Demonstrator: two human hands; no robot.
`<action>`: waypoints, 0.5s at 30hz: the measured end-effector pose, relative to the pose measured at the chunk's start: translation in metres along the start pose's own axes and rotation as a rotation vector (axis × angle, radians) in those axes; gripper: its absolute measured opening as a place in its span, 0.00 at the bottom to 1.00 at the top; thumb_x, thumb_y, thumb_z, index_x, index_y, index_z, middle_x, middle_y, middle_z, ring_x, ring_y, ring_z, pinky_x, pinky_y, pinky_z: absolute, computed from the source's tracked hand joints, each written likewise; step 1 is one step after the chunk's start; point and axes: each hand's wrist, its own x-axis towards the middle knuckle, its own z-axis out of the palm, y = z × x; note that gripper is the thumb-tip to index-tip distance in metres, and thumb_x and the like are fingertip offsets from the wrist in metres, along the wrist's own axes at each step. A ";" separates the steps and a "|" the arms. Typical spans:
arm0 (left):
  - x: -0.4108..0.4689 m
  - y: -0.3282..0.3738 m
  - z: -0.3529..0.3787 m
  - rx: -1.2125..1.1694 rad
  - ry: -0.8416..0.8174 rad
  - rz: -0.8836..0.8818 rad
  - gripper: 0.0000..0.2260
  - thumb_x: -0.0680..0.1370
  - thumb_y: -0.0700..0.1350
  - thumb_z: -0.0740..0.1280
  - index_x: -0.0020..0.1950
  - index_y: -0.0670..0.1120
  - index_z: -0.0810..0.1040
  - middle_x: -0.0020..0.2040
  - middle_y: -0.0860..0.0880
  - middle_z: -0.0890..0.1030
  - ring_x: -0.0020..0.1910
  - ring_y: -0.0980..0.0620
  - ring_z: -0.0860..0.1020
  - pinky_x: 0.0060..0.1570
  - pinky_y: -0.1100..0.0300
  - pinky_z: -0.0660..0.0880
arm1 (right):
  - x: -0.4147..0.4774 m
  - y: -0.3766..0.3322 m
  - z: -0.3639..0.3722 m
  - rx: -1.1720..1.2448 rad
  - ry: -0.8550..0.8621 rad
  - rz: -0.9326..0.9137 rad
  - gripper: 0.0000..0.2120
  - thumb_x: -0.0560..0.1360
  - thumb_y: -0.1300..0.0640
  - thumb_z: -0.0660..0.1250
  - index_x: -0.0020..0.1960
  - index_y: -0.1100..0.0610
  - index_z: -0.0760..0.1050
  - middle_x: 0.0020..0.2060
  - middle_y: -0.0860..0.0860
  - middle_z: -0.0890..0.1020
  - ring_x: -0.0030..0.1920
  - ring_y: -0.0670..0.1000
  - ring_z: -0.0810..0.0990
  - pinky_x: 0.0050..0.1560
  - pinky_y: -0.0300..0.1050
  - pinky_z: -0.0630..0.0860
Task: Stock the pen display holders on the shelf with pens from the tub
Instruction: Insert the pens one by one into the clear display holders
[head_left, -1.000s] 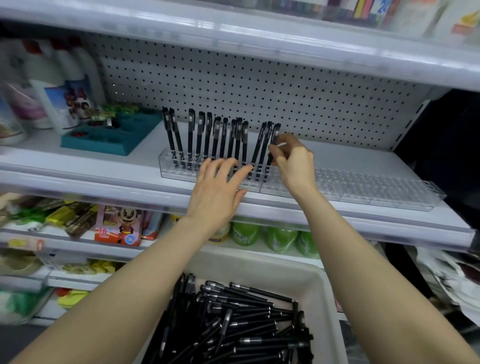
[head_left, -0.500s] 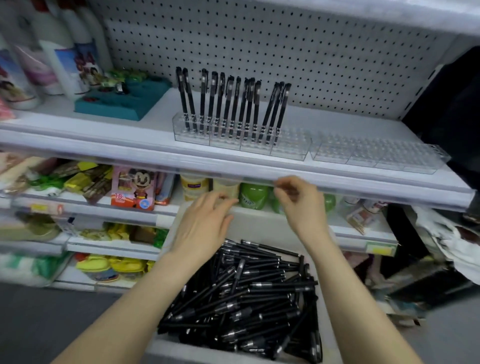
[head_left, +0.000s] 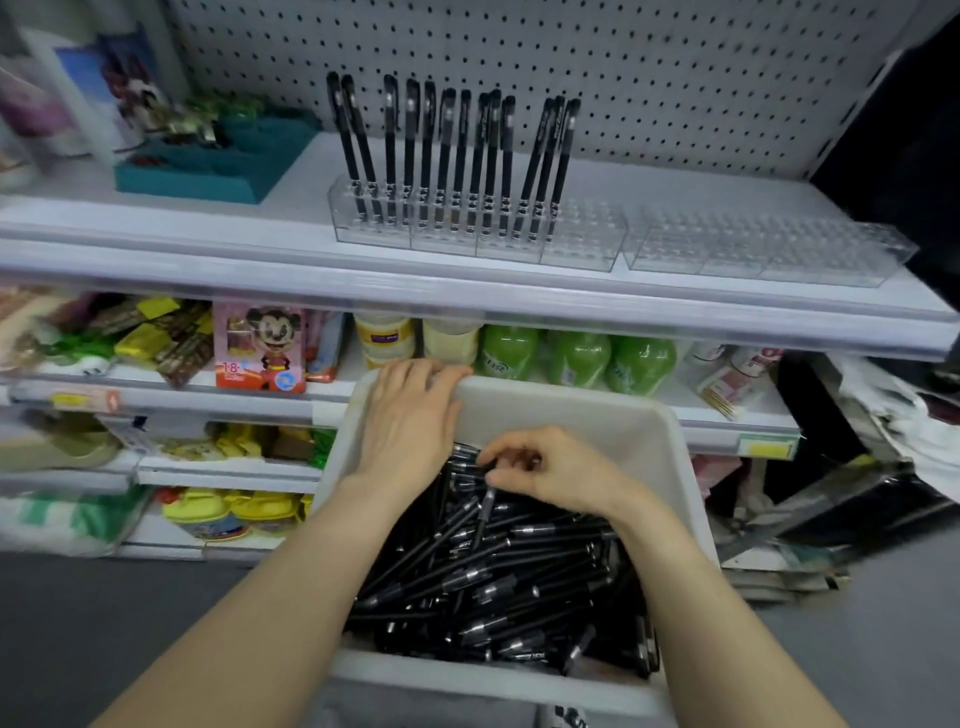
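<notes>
Nearest, a white tub (head_left: 571, 415) holds a heap of black pens (head_left: 498, 582) lying crosswise. The right hand (head_left: 561, 467) is down at the far end of the heap, its fingers (head_left: 498, 460) curled and pinching the black pens there, though how many it grips cannot be told. The left hand (head_left: 410, 415) rests on the tub's far left corner, its fingers straight and relaxed over the rim, holding nothing.

Just behind the tub, green bottles (head_left: 576, 358) stand on a lower shelf (head_left: 727, 421). Above that, on the white shelf (head_left: 467, 296), two clear pen holders sit side by side. The left holder (head_left: 576, 244) carries a row of standing pens (head_left: 452, 156), upright or slightly leaning, filling its left and middle part. The right holder (head_left: 769, 254) has no pens in it. A teal tray (head_left: 208, 171) sits to the left of the holders, with the pegboard (head_left: 675, 78) behind.
</notes>
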 end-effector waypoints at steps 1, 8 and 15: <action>0.000 0.000 0.000 0.000 -0.008 -0.004 0.16 0.78 0.47 0.63 0.66 0.52 0.74 0.56 0.47 0.76 0.56 0.44 0.71 0.60 0.52 0.64 | 0.001 -0.002 0.003 -0.038 -0.046 0.015 0.11 0.73 0.47 0.73 0.55 0.47 0.82 0.41 0.47 0.81 0.38 0.41 0.75 0.44 0.35 0.73; 0.001 0.001 -0.002 -0.013 -0.029 -0.022 0.17 0.78 0.47 0.64 0.66 0.52 0.74 0.56 0.49 0.76 0.57 0.45 0.70 0.61 0.53 0.65 | 0.010 -0.006 0.014 0.140 -0.042 0.099 0.09 0.73 0.57 0.74 0.52 0.55 0.79 0.34 0.48 0.78 0.33 0.45 0.77 0.33 0.37 0.74; -0.003 0.004 -0.009 -0.021 -0.033 -0.005 0.19 0.76 0.45 0.67 0.67 0.52 0.74 0.56 0.49 0.76 0.57 0.47 0.70 0.61 0.52 0.67 | -0.001 -0.016 -0.017 0.696 0.284 0.087 0.17 0.68 0.71 0.74 0.54 0.62 0.77 0.40 0.54 0.80 0.38 0.47 0.81 0.45 0.38 0.79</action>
